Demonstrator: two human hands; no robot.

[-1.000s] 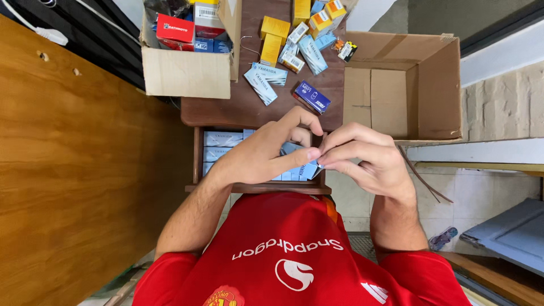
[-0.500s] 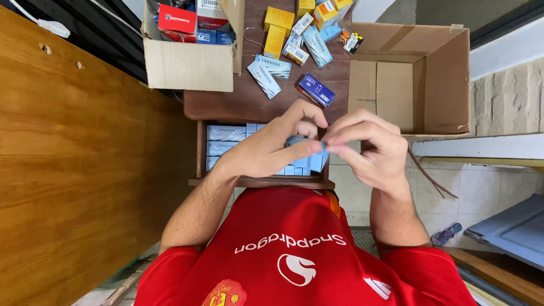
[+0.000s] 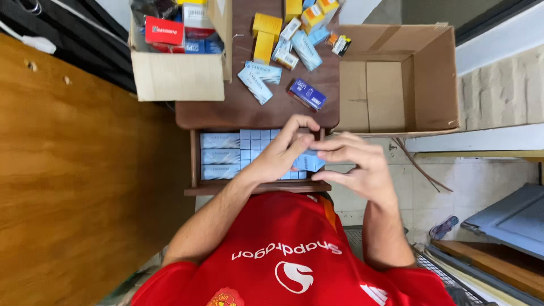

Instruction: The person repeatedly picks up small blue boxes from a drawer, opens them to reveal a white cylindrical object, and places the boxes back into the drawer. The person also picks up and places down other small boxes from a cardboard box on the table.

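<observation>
My left hand (image 3: 280,156) and my right hand (image 3: 360,170) meet over an open wooden drawer (image 3: 195,164). Between the fingertips of both is a small light blue box (image 3: 310,162). The drawer below is packed with rows of similar light blue boxes (image 3: 221,156). My hands hide the right part of the drawer.
A dark brown table (image 3: 226,110) holds loose light blue boxes (image 3: 258,79), a dark blue box (image 3: 307,94) and yellow boxes (image 3: 266,31). An open cardboard box (image 3: 175,73) with red packages stands on the left. A large open cardboard box (image 3: 436,85) is on the right, a wooden panel (image 3: 73,187) further left.
Both hands stay together on the small blue box and have dropped slightly toward the drawer. My fingers have shifted around the box.
</observation>
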